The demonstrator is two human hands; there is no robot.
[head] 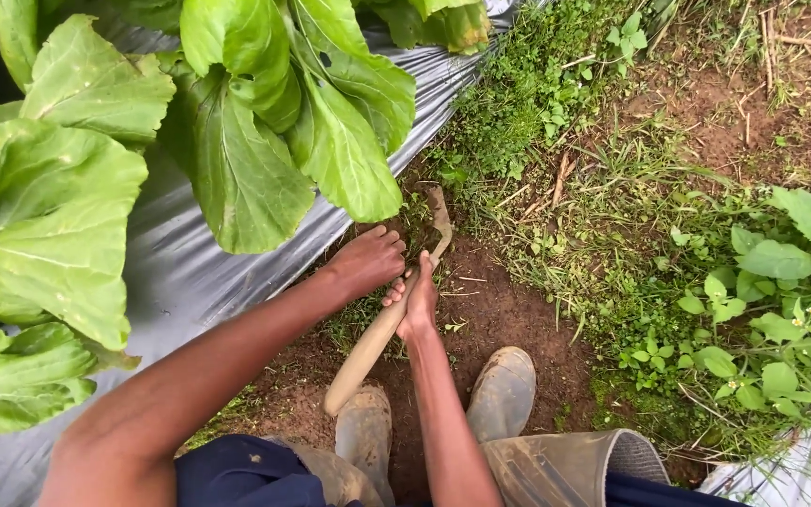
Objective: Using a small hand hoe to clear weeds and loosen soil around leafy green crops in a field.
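My right hand grips the pale wooden handle of a small hand hoe. Its curved, soil-caked blade points into the ground at the edge of the grey plastic mulch sheet. My left hand reaches down to the soil just left of the blade, fingers curled onto low weeds beside the sheet; whether it clasps any is unclear. Both forearms stretch forward from the bottom of the view. My two muddy rubber boots stand on bare brown earth below the hands.
Large leafy green plants grow through the mulch sheet on the left and top. Grass and small weeds cover the ground at the right. Another strip of plastic sheet shows at the bottom right corner.
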